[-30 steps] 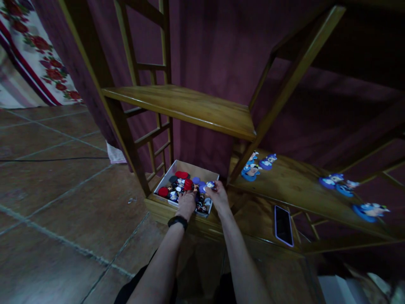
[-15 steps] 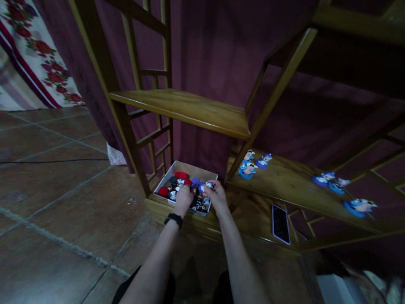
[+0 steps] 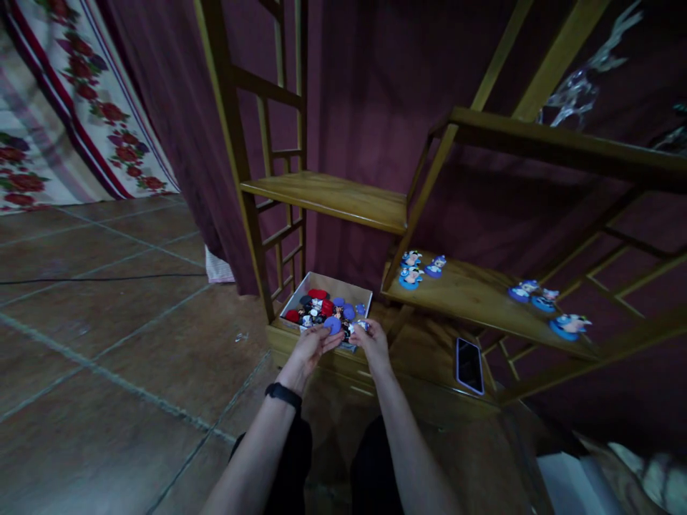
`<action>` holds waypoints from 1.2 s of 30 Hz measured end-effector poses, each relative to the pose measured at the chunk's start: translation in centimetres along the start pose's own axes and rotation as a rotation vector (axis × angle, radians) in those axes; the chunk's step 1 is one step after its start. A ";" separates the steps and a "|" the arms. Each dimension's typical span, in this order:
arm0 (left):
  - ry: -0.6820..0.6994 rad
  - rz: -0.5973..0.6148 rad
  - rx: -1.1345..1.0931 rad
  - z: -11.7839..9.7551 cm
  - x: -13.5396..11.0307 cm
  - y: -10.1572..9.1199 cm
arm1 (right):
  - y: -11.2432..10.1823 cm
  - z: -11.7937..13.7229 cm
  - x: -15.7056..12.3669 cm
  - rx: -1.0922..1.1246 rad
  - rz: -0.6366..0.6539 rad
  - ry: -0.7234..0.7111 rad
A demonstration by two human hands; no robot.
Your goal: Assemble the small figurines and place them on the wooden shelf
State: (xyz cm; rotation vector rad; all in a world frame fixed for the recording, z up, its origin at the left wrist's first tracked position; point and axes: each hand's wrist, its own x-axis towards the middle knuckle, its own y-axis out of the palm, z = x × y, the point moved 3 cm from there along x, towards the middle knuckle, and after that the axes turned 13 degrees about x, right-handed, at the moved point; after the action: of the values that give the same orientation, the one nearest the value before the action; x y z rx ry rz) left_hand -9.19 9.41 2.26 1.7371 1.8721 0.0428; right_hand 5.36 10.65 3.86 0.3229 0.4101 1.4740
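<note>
Two small pieces are in our hands, just above the near side of an open cardboard box [image 3: 348,292]: a round purple disc [image 3: 333,325] and a small white-and-purple figurine [image 3: 361,325]. Our left hand [image 3: 313,345] grips the disc at its fingertips, and our right hand [image 3: 374,345] pinches the figurine between thumb and fingers, whose finer details are too small for us to make out. Inside the box, behind the hands, we see a jumble of more pieces with red, purple and dark round bases. The box rests on the low wooden ledge [image 3: 424,347] of a rack, and farther right along this ledge lies a phone [image 3: 469,365] with its dark screen up. On the shelf [image 3: 472,290] above the phone we count six figurines on blue or purple bases, three grouped at the left end and three toward the right. A bare-looking upper shelf [image 3: 333,198] spans above the box. Behind the rack hangs a dark red curtain [image 3: 359,107], and to our left a floral cloth [image 3: 112,121] drops toward the tiled floor [image 3: 80,400].
</note>
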 end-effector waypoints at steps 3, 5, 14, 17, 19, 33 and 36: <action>-0.034 0.053 -0.022 0.9 -2.8 0.2 | -0.2 -0.1 -2.4 0.101 0.019 0.022; -0.048 0.060 -0.010 1.8 -4.4 0.2 | -0.3 -0.4 -3.7 0.111 0.033 0.044; -0.058 0.051 -0.002 4.8 -7.6 -0.4 | -0.8 -2.8 -6.0 -0.248 0.084 -0.005; -0.073 0.013 0.004 5.1 -8.0 -0.6 | -0.9 -3.0 -6.3 -0.318 0.102 -0.033; -0.077 -0.011 0.017 5.1 -8.1 -0.6 | -0.8 -3.0 -6.5 -0.355 0.120 -0.035; -0.055 0.054 0.026 5.6 -7.9 -1.0 | -1.5 -3.4 -6.1 -0.393 0.179 0.031; -0.049 0.061 0.044 5.8 -7.5 -1.2 | -2.0 -3.5 -5.7 -0.391 0.189 0.032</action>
State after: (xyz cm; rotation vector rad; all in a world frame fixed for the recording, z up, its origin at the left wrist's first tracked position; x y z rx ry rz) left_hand -7.91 0.29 -0.18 1.8091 1.7972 -0.0178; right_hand 5.26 4.67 0.18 0.0258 0.1116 1.7071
